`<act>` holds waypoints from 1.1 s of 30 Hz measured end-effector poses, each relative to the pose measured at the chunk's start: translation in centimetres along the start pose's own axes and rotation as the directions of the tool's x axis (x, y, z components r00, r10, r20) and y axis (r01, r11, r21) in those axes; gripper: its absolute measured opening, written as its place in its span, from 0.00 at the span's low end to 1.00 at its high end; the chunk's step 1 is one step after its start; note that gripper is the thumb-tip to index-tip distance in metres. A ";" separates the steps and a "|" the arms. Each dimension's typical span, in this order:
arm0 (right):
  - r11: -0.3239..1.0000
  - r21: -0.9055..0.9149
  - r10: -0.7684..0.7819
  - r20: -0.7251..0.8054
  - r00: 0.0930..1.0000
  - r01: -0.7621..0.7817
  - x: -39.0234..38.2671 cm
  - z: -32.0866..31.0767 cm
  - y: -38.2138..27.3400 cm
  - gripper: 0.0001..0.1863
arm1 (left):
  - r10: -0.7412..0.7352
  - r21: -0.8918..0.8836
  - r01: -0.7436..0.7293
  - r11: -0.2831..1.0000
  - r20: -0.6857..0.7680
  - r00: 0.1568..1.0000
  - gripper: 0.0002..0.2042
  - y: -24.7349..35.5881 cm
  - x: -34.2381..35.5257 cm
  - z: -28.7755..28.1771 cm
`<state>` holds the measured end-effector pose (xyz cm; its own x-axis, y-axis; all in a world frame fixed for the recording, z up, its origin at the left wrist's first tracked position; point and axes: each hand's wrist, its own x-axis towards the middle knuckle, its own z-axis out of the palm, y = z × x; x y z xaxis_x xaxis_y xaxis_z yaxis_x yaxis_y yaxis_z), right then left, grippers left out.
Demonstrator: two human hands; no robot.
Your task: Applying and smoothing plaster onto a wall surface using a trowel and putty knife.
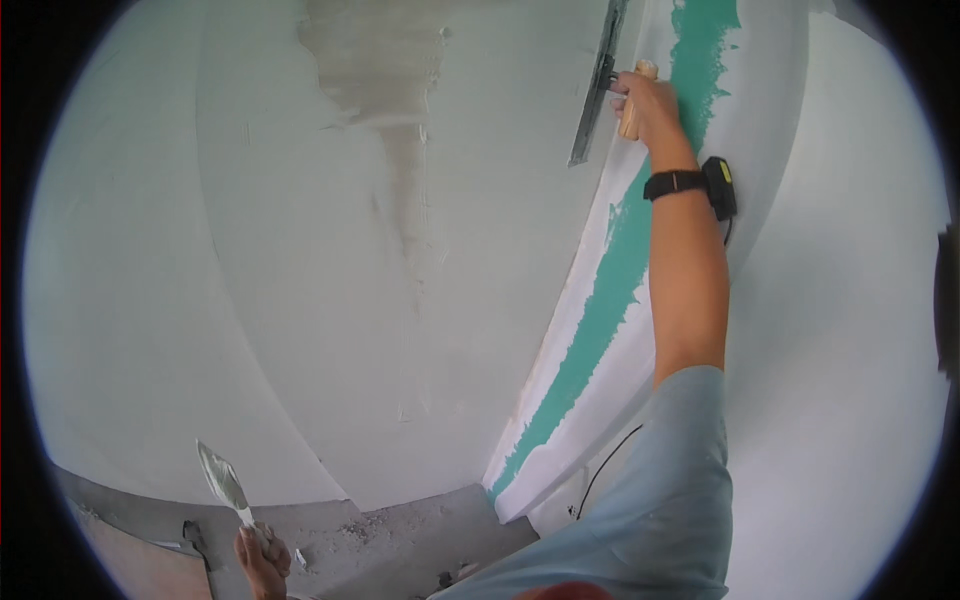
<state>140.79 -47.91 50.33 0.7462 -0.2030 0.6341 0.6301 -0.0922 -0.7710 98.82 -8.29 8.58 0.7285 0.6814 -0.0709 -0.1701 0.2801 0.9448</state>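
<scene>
Long flat steel plastering trowel with a pale wooden handle (597, 95): I log it high on the white plastered wall (300, 300), blade edge-on and tilted, its face against or just off the surface; I cannot tell which. Right hand (648, 100) is raised at full arm stretch, fingers wrapped tight round the wooden handle. A black wrist strap carrying a small black-and-yellow device (700, 184) sits on that forearm. Just right of the hand, a ragged green strip (610, 290) runs down the wall where two surfaces meet. A grey, rougher patch of bare render (375, 70) lies upper centre, left of the trowel.

Left hand (262, 560) is low at the frame's lower edge, closed round the handle of a small pointed metal trowel smeared with white plaster (222, 480), tip up. Grey dusty floor (400, 530) lies below it.
</scene>
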 end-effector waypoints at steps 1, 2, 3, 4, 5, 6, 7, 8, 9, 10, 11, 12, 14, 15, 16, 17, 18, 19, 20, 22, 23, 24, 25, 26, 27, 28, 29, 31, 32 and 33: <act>0.994 -0.101 -0.043 -0.045 0.998 0.039 1.1 0.9 -0.5 0.11 | -0.014 -0.002 0.014 1.000 -0.030 0.999 0.18 -0.6 0.4 -0.4; 0.991 -0.129 -0.040 -0.089 0.995 0.029 2.4 1.7 0.0 0.09 | -0.004 -0.009 0.003 1.000 -0.035 0.999 0.18 -1.1 0.6 -0.7; 0.992 -0.120 -0.048 -0.086 0.995 0.037 3.1 2.3 0.4 0.09 | 0.006 -0.078 -0.006 0.997 0.009 1.000 0.15 -1.7 0.8 -0.9; 0.986 -0.164 -0.034 -0.129 0.991 0.012 3.4 2.8 1.1 0.08 | 0.014 -0.139 -0.006 0.990 0.056 0.998 0.14 -2.1 1.0 -1.5; 0.978 -0.208 -0.022 -0.176 0.984 -0.015 3.8 3.2 1.4 0.07 | 0.017 -0.136 -0.008 0.991 0.058 0.998 0.14 -2.5 1.3 -1.9; 0.978 -0.209 -0.024 -0.185 0.982 -0.016 4.4 3.4 1.5 0.07 | 0.019 -0.173 -0.006 0.985 0.073 0.997 0.14 -2.9 1.8 -2.3; 0.984 -0.177 -0.027 -0.175 0.984 -0.005 5.1 3.6 1.2 0.07 | 0.020 -0.215 -0.001 0.977 0.089 0.996 0.14 -3.3 2.3 -2.2; 0.989 -0.146 -0.022 -0.162 0.986 -0.002 4.3 3.8 0.7 0.06 | 0.014 -0.212 0.006 0.977 0.093 0.996 0.14 -3.3 2.4 -2.0; 0.995 -0.075 -0.063 0.021 0.998 0.064 3.7 5.2 0.6 0.06 | 0.016 -0.223 0.005 0.975 0.092 0.996 0.14 -3.3 2.6 -1.6; 0.994 0.017 -0.107 0.204 0.973 0.105 1.0 9.0 -0.1 0.06 | 0.019 -0.225 0.000 0.974 0.081 0.997 0.14 -3.2 2.3 -1.8; 0.997 0.040 -0.079 0.399 0.914 0.068 -0.6 12.1 -1.1 0.05 | 0.023 -0.218 -0.002 0.976 0.095 0.995 0.14 -3.4 3.0 -1.8; 0.951 -0.166 -0.136 0.534 0.835 0.261 -0.9 14.9 -1.8 0.05 | -0.015 -0.208 0.032 0.978 0.084 0.996 0.13 -3.9 4.3 -1.8; 0.910 -0.142 -0.245 0.575 0.781 0.390 -4.9 14.8 -5.2 0.06 | -0.026 -0.214 0.036 0.976 0.049 0.998 0.13 -4.2 6.1 -1.4; 0.854 -0.131 -0.325 0.621 0.713 0.504 -6.4 14.4 -6.6 0.08 | 0.004 -0.197 0.025 0.980 0.144 0.990 0.13 -4.2 6.1 -0.8; 0.838 -0.120 -0.394 0.541 0.743 0.532 -4.5 12.4 -7.3 0.07 | 0.029 -0.180 0.015 0.983 0.241 0.970 0.12 -4.2 5.7 -0.2; 0.819 -0.104 -0.464 0.459 0.757 0.565 -2.2 9.6 -8.0 0.07 | 0.038 -0.196 0.010 0.980 0.242 0.970 0.12 -4.0 5.4 0.4; 0.791 -0.275 -0.434 0.377 0.818 0.546 -2.7 7.6 -11.5 0.12 | -0.028 -0.163 0.044 0.986 0.095 0.995 0.13 -3.7 5.0 0.9; 0.566 -0.628 -0.542 0.205 0.815 0.535 -3.3 5.8 -14.1 0.12 | -0.090 -0.138 0.083 0.987 -0.040 0.995 0.13 -3.3 5.1 1.5; 0.247 -0.818 -0.664 0.248 0.705 0.520 -2.5 4.3 -16.0 0.13 | -0.080 -0.151 0.075 0.986 -0.028 0.996 0.13 -3.3 5.5 1.2; 0.468 -0.698 -0.785 -0.046 0.618 0.542 -1.8 3.4 -16.5 0.13 | -0.017 -0.163 0.022 0.986 0.028 0.999 0.15 -4.8 5.2 0.1; 0.462 -0.692 -0.797 -0.048 0.603 0.555 -2.1 3.4 -17.7 0.13 | -0.003 -0.179 0.007 0.984 0.026 1.000 0.15 -5.0 5.4 -0.1; 0.508 -0.723 -0.746 -0.096 0.660 0.468 -2.3 3.4 -18.9 0.14 | 0.071 -0.160 -0.063 0.985 0.045 0.996 0.16 -5.3 5.7 -0.2; 0.548 -0.743 -0.689 -0.141 0.710 0.384 -2.1 3.7 -20.1 0.14 | 0.143 -0.146 -0.134 0.980 0.055 0.988 0.16 -5.5 5.7 -0.2; 0.545 -0.732 -0.706 -0.138 0.695 0.409 -1.0 3.6 -20.7 0.14 | 0.211 -0.137 -0.201 0.970 0.061 0.976 0.17 -5.8 6.1 0.3; 0.407 -0.798 -0.779 -0.049 0.626 0.444 0.7 3.5 -21.0 0.14 | 0.230 -0.159 -0.220 0.963 0.046 0.972 0.17 -6.3 5.9 0.8; 0.257 -0.848 -0.836 0.046 0.547 0.464 2.2 4.0 -21.5 0.15 | 0.217 -0.200 -0.204 0.958 0.047 0.975 0.17 -5.9 5.6 1.8; 0.261 -0.837 -0.846 0.041 0.531 0.480 3.5 4.4 -21.6 0.15 | 0.204 -0.227 -0.188 0.956 0.047 0.978 0.17 -5.3 5.1 2.7; 0.329 -0.843 -0.793 -0.003 0.609 0.426 5.5 5.6 -22.5 0.15 | 0.235 -0.258 -0.226 0.939 0.002 0.972 0.17 -5.0 4.2 3.9; 0.341 -0.859 -0.754 -0.008 0.657 0.381 5.4 6.4 -23.2 0.16 | 0.245 -0.282 -0.242 0.928 -0.027 0.969 0.17 -5.0 3.8 4.7; 0.343 -0.848 -0.766 -0.003 0.643 0.404 5.4 6.7 -24.0 0.16 | 0.257 -0.297 -0.259 0.919 -0.047 0.965 0.17 -4.5 3.1 5.5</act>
<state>131.14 -40.29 72.64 -0.0032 -0.0633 0.9980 0.3358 -0.9401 -0.0586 105.49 -11.20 5.87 0.6281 0.7616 0.1593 -0.5420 0.2813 0.7919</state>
